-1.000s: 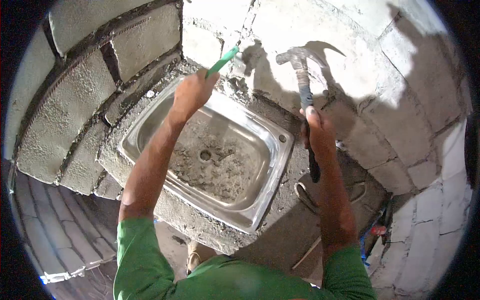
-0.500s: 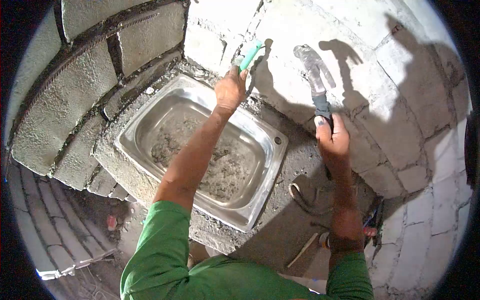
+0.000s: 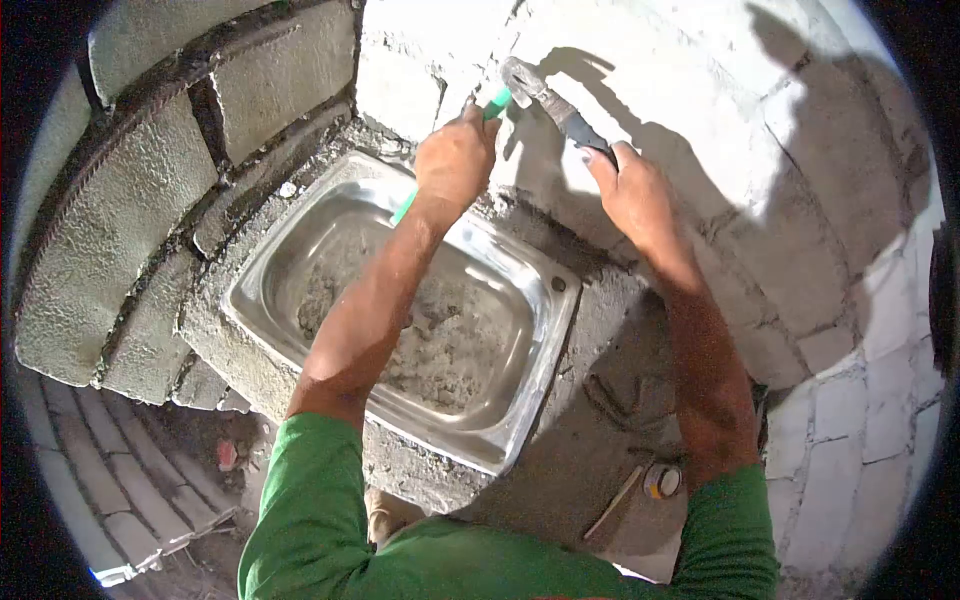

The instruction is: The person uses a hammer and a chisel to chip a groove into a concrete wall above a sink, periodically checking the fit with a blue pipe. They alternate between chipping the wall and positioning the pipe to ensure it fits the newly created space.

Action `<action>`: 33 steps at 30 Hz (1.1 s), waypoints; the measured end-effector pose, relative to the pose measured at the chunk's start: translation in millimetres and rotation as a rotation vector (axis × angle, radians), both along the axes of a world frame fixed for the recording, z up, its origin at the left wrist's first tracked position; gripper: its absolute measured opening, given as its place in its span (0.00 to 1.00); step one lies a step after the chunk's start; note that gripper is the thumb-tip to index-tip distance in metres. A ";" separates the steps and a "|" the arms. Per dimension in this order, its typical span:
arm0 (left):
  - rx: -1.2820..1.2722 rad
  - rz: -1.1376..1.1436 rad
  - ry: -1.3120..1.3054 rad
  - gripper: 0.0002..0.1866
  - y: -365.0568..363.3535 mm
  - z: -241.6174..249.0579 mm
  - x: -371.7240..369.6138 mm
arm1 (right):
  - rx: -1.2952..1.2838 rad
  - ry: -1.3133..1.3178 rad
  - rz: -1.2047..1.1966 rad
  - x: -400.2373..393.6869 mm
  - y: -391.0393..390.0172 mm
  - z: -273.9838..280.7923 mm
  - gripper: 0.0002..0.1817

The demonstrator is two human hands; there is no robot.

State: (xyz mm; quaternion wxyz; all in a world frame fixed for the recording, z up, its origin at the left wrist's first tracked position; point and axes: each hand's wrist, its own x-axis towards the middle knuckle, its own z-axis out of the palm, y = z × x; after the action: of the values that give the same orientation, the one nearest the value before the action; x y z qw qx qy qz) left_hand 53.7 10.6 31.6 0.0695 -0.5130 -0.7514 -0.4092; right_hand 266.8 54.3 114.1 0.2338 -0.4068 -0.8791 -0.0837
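My left hand (image 3: 455, 160) is closed around a green rod (image 3: 498, 102), whose ends stick out above the fist and below it, over the sink's far rim. Whether the rod has a blade is not shown. In my right hand (image 3: 640, 200) is a claw hammer (image 3: 545, 98), gripped by its dark handle. The hammer's head is right at the rod's upper end, in front of the pale block wall (image 3: 680, 60). Below my left forearm lies a stainless steel sink (image 3: 545, 330), its basin dirty with grey mortar crumbs.
The sink sits in a rough concrete counter (image 3: 600, 345). Block walls (image 3: 150, 190) rise at the left and right. A roll of tape (image 3: 661, 481), a thin stick (image 3: 613, 503) and a curved dark piece (image 3: 610, 400) lie on the counter near my right arm.
My right hand has swung the hammer up and left, bringing its head to the rod's top. My left hand keeps its grip, and the rod's lower end now shows.
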 end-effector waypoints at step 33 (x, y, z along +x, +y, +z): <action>-0.412 -0.748 -0.743 0.30 -151.5 -34.6 162.3 | -0.346 0.008 -0.828 345.5 -195.6 -138.3 0.27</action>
State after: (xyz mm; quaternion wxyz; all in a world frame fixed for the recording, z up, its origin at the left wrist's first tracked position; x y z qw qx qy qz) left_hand 216.0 -140.9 -3.0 -0.4508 -0.5690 -0.5566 -0.4040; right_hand 612.3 -141.3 -24.2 0.1125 -0.7579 -0.6422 -0.0206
